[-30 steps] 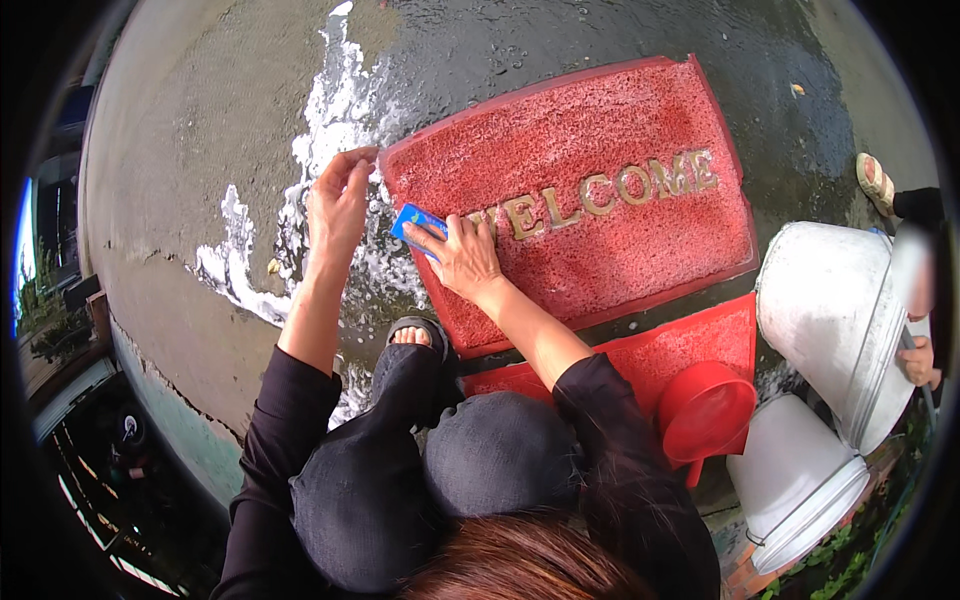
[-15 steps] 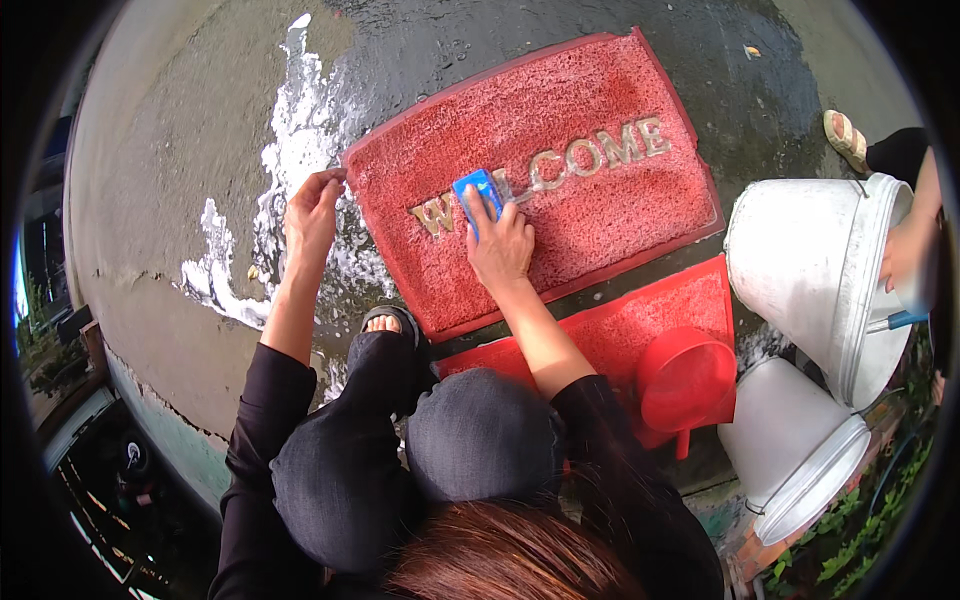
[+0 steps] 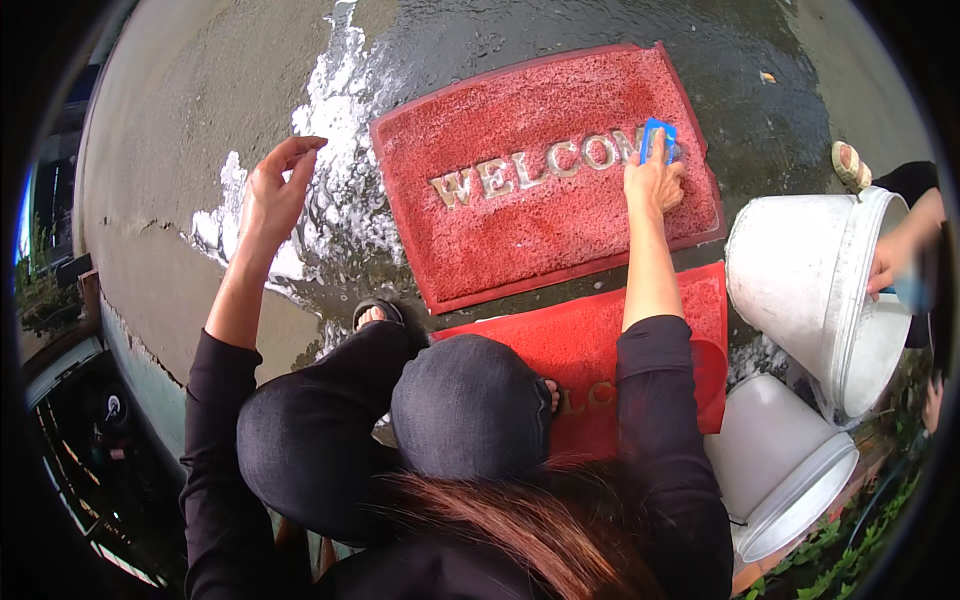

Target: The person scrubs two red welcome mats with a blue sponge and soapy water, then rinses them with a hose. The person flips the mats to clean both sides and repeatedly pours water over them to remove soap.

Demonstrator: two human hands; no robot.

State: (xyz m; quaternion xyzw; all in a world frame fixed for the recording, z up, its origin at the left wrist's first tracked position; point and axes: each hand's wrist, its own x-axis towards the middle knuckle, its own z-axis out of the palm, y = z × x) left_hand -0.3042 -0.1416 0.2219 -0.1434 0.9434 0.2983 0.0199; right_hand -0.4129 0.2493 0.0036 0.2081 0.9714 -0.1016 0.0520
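Note:
A red doormat (image 3: 540, 235) with raised pale letters lies on the wet ground in front of me. My right hand (image 3: 655, 184) is closed round a blue scrub brush (image 3: 660, 130), which rests on the last letters near the mat's right side. Left of the mat, my left hand (image 3: 272, 195) hangs in the air above white suds (image 3: 345, 195). Its fingers are bent, with a gap between them and the thumb, and it holds nothing. A second red mat (image 3: 490, 325) lies nearer to me, partly hidden by my knee and right arm.
Two white buckets (image 3: 790, 265) (image 3: 765, 450) stand at the right, tilted in this view. Another person's hand (image 3: 900, 250) is at the upper bucket, by a blurred blue thing; that person's sandalled foot (image 3: 850, 165) is behind it. Green plants (image 3: 865, 530) grow at the lower right.
My right hand has slid the brush rightward along the letters, from the first ones to the last. My left hand has come away from the mat's left corner, and its fingers have parted.

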